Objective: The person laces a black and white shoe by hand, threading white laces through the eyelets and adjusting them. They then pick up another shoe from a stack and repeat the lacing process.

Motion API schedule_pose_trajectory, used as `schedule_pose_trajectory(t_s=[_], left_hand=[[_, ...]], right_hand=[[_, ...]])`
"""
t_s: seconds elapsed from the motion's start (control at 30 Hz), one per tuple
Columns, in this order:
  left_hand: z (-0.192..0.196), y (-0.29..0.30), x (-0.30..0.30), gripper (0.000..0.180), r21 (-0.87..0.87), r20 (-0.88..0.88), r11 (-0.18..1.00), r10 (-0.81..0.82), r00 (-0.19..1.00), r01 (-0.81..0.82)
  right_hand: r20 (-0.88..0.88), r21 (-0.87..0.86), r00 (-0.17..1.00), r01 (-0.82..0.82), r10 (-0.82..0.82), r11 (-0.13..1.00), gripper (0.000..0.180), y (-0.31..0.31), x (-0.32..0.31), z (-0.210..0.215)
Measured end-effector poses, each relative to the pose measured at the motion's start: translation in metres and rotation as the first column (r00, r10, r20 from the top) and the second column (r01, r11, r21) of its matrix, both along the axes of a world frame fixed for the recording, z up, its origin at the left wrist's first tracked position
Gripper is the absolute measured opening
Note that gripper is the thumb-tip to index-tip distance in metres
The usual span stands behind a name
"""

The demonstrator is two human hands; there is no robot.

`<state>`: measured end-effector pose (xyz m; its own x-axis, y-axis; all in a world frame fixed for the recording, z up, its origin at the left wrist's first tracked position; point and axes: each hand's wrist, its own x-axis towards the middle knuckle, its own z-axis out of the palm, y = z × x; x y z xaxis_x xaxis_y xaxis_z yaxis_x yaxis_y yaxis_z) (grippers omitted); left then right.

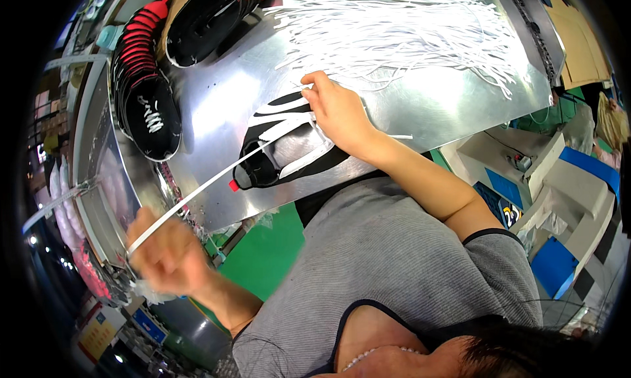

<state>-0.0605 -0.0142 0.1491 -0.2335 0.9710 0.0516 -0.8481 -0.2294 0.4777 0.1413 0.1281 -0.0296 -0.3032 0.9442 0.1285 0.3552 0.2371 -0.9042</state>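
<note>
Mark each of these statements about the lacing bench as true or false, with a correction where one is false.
1. The right hand rests on a black and white shoe. True.
2. The left hand holds a red lace. False: the lace is white and runs taut to the shoe.
3. A pile of loose white laces lies on the metal table. True.
4. The shoe has a blue toe tip. False: it is red.
5. Black and red shoes are stacked at the table's left. True.
</note>
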Motion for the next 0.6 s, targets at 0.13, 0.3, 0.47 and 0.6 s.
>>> schedule_pose_trajectory(t_s=[0.13,0.3,0.47,0.6], left_hand=[[-0.082,0.015,0.053,0.010,-0.046,-0.969,0.979,-0.092,-0.229,-0.197],[-0.128,0.025,0.075,0.017,0.147,-0.892,0.976,0.060,-0.449,-0.161],[-0.141,0.028,0.074,0.026,0.122,-0.902,0.960,0.002,-0.431,-0.250],[-0.142,0.030,0.073,0.025,0.097,-0.891,0.962,-0.030,-0.453,-0.254]], right_hand=[[-0.125,-0.103,0.992,-0.037,0.024,0.994,0.021,0.002,0.002,0.004],[-0.331,-0.233,0.937,-0.195,0.111,0.953,0.021,-0.018,0.028,0.028],[-0.212,-0.175,0.939,-0.310,0.272,0.934,0.021,-0.049,0.057,0.027],[-0.149,-0.148,0.943,-0.320,0.298,0.936,0.018,-0.059,0.059,0.013]])
